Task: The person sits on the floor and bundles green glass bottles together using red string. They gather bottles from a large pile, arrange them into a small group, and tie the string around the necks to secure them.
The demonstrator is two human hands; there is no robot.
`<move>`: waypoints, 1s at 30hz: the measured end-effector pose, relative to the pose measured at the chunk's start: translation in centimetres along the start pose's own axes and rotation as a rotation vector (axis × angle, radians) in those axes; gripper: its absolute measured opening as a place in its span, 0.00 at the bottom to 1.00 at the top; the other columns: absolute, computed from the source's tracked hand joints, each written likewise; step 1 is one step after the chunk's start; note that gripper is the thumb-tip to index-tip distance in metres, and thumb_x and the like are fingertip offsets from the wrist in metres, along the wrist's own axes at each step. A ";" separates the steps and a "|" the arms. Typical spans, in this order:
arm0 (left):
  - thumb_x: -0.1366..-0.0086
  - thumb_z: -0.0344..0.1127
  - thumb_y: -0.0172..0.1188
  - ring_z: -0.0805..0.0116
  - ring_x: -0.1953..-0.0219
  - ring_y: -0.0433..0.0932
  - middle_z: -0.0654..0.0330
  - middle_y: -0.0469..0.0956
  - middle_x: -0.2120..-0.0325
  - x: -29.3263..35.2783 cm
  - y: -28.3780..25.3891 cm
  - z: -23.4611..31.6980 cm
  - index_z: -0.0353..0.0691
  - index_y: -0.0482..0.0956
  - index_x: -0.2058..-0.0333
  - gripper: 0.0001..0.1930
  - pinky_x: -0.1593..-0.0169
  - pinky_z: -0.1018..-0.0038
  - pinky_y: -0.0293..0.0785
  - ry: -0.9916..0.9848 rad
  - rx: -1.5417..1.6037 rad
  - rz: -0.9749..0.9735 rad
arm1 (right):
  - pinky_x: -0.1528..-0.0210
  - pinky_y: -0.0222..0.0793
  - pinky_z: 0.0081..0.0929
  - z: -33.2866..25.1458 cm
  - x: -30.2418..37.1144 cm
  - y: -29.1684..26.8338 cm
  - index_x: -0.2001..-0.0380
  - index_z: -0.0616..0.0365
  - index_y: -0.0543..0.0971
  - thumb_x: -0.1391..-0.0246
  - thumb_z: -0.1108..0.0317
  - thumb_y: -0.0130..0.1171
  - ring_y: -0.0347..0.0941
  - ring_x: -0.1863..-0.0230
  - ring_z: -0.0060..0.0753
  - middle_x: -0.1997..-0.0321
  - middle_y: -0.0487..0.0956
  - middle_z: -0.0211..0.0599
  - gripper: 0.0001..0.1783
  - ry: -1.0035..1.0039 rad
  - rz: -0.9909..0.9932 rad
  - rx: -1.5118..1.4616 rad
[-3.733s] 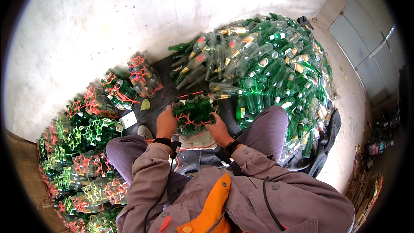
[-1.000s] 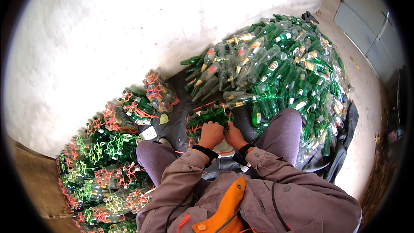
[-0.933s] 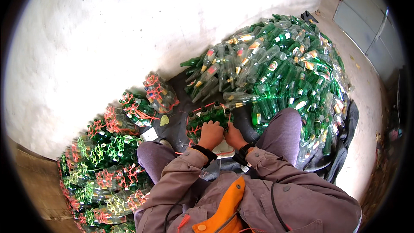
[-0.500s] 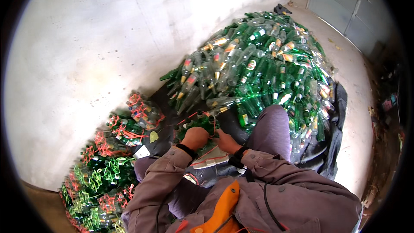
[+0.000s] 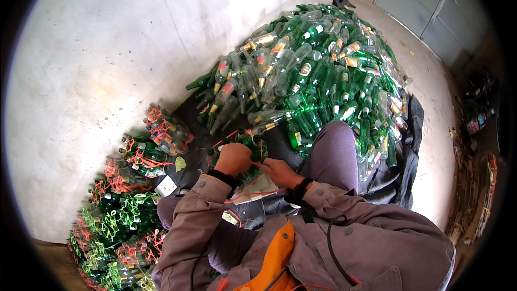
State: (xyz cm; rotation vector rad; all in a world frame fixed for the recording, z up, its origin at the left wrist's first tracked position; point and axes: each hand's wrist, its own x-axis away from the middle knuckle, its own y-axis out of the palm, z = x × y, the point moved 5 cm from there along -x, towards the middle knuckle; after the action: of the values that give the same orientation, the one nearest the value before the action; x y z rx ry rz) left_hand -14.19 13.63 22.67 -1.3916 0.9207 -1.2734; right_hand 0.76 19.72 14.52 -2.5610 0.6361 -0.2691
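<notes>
A small cluster of upright green bottles stands in front of me, with a thin red plastic strap around and below it. My left hand is closed against the near left side of the cluster; its back hides what its fingers grip. At the near right side, my right hand pinches what appears to be the red strap, its fingertips close to the left hand. Parts of the bottles are hidden behind both hands. A pale flat block lies under the strap, near my lap.
A large heap of loose green and clear bottles rises ahead on a black sheet. Strapped bottle bundles crowd the left by the white wall. My raised knee borders the right. Flattened cardboard stands far right.
The view has shifted slightly, so the heap and bundles appear higher and further left. Both hands stay at the bottle cluster, the right with its fingers slightly more stretched toward the left hand.
</notes>
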 end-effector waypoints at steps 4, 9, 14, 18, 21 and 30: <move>0.50 0.41 0.63 0.50 0.65 0.84 0.53 0.83 0.72 0.1 -1.5 -0.8 0.44 0.86 0.73 0.09 0.62 0.57 0.79 -0.054 0.060 -0.047 | 0.64 0.69 0.47 0.2 -0.3 -0.1 0.66 0.64 0.76 0.37 0.60 0.54 0.75 0.64 0.63 0.70 0.77 0.57 0.15 0.032 0.014 -0.055; 0.50 0.36 0.62 0.47 0.64 0.83 0.51 0.83 0.70 0.1 -1.3 -2.3 0.42 0.86 0.71 0.08 0.61 0.56 0.79 -0.084 0.100 -0.059 | 0.67 0.68 0.39 0.1 -0.4 0.1 0.67 0.64 0.75 0.36 0.61 0.55 0.74 0.71 0.50 0.72 0.75 0.53 0.14 0.014 0.039 -0.090; 0.51 0.30 0.61 0.46 0.63 0.82 0.48 0.82 0.71 -0.8 0.4 -3.7 0.39 0.85 0.72 0.07 0.61 0.55 0.79 -0.015 0.075 -0.028 | 0.62 0.69 0.47 0.7 -0.4 0.6 0.63 0.62 0.77 0.36 0.60 0.53 0.75 0.62 0.63 0.67 0.78 0.56 0.14 0.028 0.021 -0.070; 0.48 0.34 0.59 0.43 0.66 0.80 0.47 0.81 0.73 -0.8 2.8 -5.9 0.37 0.83 0.75 0.08 0.60 0.54 0.77 0.083 0.098 0.046 | 0.62 0.69 0.46 -0.2 -0.3 1.3 0.63 0.62 0.77 0.36 0.60 0.53 0.75 0.62 0.63 0.67 0.78 0.56 0.14 0.001 -0.006 -0.098; 0.46 0.36 0.59 0.43 0.66 0.80 0.47 0.80 0.73 -1.0 1.6 -5.6 0.37 0.82 0.75 0.09 0.60 0.52 0.76 0.075 0.169 0.119 | 0.62 0.70 0.44 0.3 -0.2 1.4 0.62 0.63 0.76 0.36 0.61 0.52 0.76 0.62 0.60 0.67 0.78 0.55 0.14 0.017 -0.018 -0.101; 0.43 0.35 0.57 0.41 0.65 0.78 0.44 0.78 0.74 -1.1 -0.6 -5.1 0.38 0.79 0.74 0.07 0.62 0.49 0.73 -0.033 0.229 0.155 | 0.62 0.71 0.39 -0.3 0.0 2.3 0.60 0.63 0.76 0.35 0.61 0.51 0.78 0.64 0.51 0.66 0.79 0.51 0.14 0.022 -0.033 -0.173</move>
State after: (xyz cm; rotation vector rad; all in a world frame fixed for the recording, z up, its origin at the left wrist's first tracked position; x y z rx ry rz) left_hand -19.42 13.91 22.80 -1.1375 0.8158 -1.1944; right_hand -0.20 17.77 13.61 -2.7396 0.6510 -0.2641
